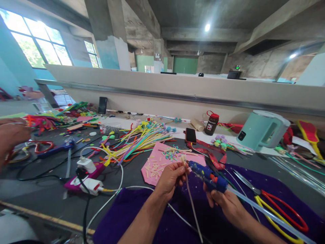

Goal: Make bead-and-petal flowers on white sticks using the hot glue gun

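Craft workshop in a bare concrete hall: tabletop (142,176) strewn with coloured sticks (142,137) beyond the hands, glue gun (208,176), scissors (279,203), co-worker's station to the left.

Blue glue gun (208,177) tilted, nozzle at thin pale stick (191,196)

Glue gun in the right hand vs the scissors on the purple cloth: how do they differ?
The glue gun is blue with an orange trigger; the scissors have red and yellow handle loops. The glue gun is held off the table in the right hand, nozzle toward the thin stick pinched in the left hand; the scissors lie flat and untouched. A clear glue stick trails from the gun. Both are over the purple cloth.
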The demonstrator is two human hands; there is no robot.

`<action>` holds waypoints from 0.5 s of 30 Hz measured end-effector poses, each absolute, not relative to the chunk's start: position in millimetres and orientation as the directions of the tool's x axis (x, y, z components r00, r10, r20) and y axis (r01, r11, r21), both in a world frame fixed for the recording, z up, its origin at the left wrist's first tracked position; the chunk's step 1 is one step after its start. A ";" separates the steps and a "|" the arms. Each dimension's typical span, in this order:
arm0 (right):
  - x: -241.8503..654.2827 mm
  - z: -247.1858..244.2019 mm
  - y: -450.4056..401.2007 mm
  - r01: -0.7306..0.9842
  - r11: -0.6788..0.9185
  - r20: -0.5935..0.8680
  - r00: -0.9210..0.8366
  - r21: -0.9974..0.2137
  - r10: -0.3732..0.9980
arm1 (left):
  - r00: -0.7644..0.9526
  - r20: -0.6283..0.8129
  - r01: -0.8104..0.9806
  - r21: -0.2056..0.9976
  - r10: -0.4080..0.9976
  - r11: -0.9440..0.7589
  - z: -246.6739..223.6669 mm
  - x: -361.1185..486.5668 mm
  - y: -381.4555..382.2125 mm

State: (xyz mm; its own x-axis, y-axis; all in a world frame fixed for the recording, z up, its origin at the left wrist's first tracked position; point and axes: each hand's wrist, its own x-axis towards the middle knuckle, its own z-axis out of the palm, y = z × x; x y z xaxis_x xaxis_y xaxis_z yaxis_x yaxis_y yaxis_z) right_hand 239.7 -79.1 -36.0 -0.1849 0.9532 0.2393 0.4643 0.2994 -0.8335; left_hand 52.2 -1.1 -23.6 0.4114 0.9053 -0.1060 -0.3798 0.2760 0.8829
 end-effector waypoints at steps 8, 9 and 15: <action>240.5 -37.1 -80.3 0.518 0.293 0.237 -0.173 -0.804 0.956 | 0.420 -0.106 -0.351 0.897 0.901 0.269 -23.3 51.8 -0.5; 239.9 -36.3 -80.1 0.522 0.296 0.242 -0.172 -0.800 0.955 | 0.418 -0.106 -0.349 0.898 0.902 0.268 -23.1 51.8 -0.6; 236.6 -29.7 -79.0 0.547 0.294 0.236 -0.175 -0.784 0.956 | 0.413 -0.112 -0.352 0.896 0.904 0.272 -21.3 51.9 -1.2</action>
